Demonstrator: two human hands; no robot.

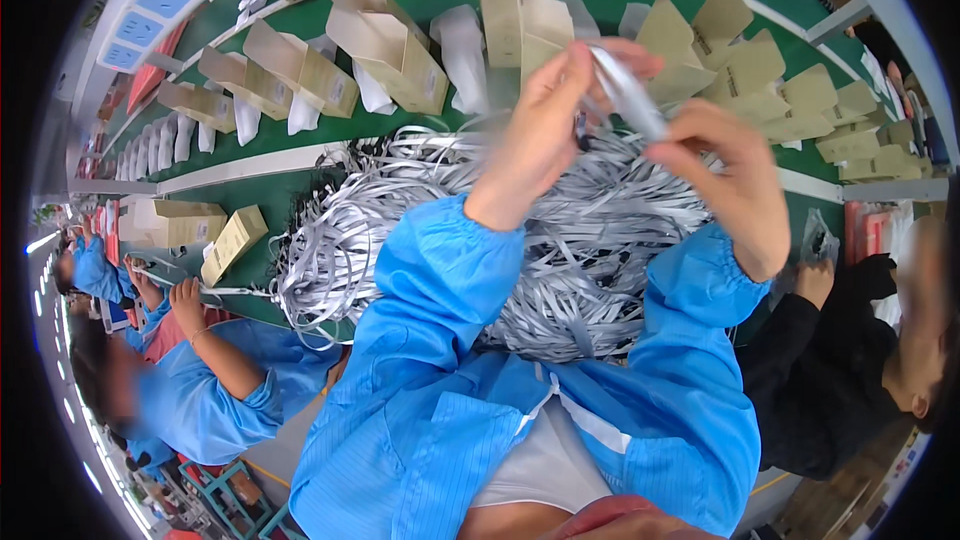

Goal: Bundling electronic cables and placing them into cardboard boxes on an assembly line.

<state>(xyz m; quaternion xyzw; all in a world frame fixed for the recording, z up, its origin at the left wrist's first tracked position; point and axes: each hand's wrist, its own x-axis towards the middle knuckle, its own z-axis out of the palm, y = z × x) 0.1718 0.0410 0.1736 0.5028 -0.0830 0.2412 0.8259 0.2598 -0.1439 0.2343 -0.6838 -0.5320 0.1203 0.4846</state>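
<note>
A big tangled heap of grey lanyards (600,270), flat glossy straps with small black ends, lies on the green bench in front of me. Above its far side I hold one folded grey lanyard (628,92), slightly blurred. My left hand (535,125) is closed round its upper end, thumb up, and a dark piece shows by the fingers. Thumb and fingers of my right hand (735,165) pinch the lower end. Both hands are raised off the heap, close to the row of open boxes behind.
Open beige cartons (390,50) stand in a row along the back, with white wrapped items (462,55) between them. Two more cartons (235,243) lie at left. A co-worker in blue (220,390) handles a strap there; another person in black (820,360) is at right.
</note>
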